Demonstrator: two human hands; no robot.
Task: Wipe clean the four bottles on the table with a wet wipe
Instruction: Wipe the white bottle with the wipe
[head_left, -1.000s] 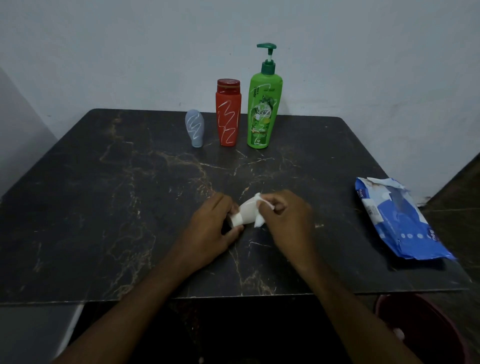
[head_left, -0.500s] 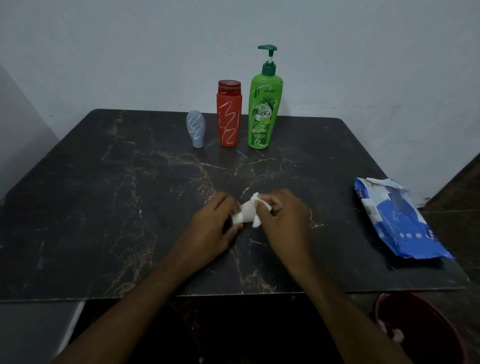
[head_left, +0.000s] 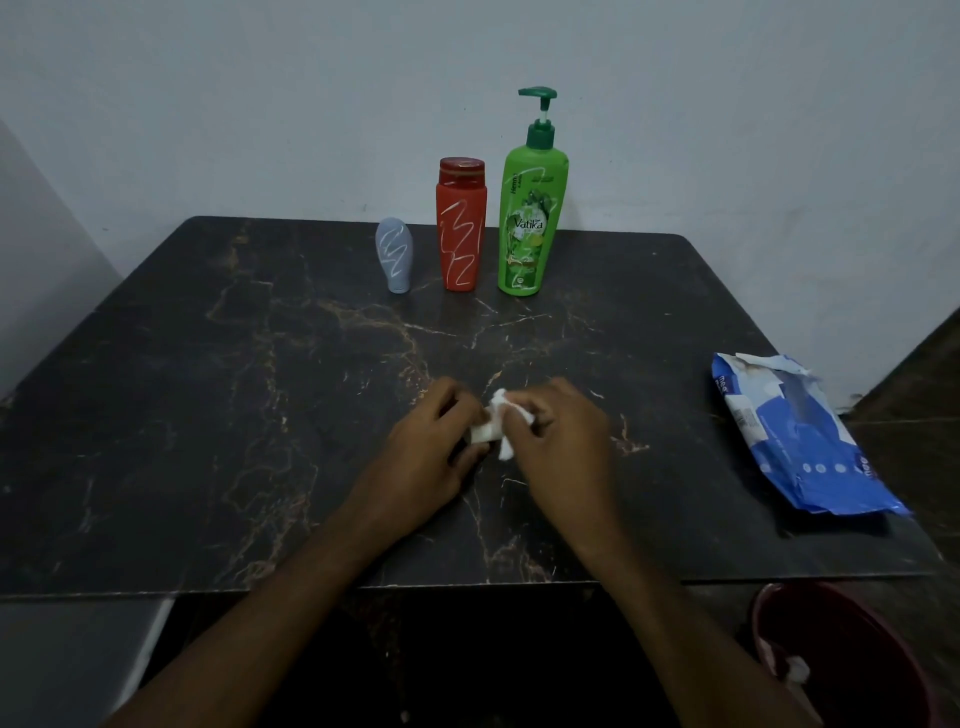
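One small bottle (head_left: 479, 432), gripped by the left hand (head_left: 431, 452), is wiped with the right hand's (head_left: 561, 441) pinched wipe (head_left: 506, 413); three scribbled bottles (head_left: 461, 228) at upper centre seem left to do.

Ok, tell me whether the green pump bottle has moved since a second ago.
No. The green pump bottle still stands beside the red bottle, spacing unchanged.

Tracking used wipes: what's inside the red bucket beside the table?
A crumpled white wad lies inside the red bucket. The rest is dark or cut off by the frame.
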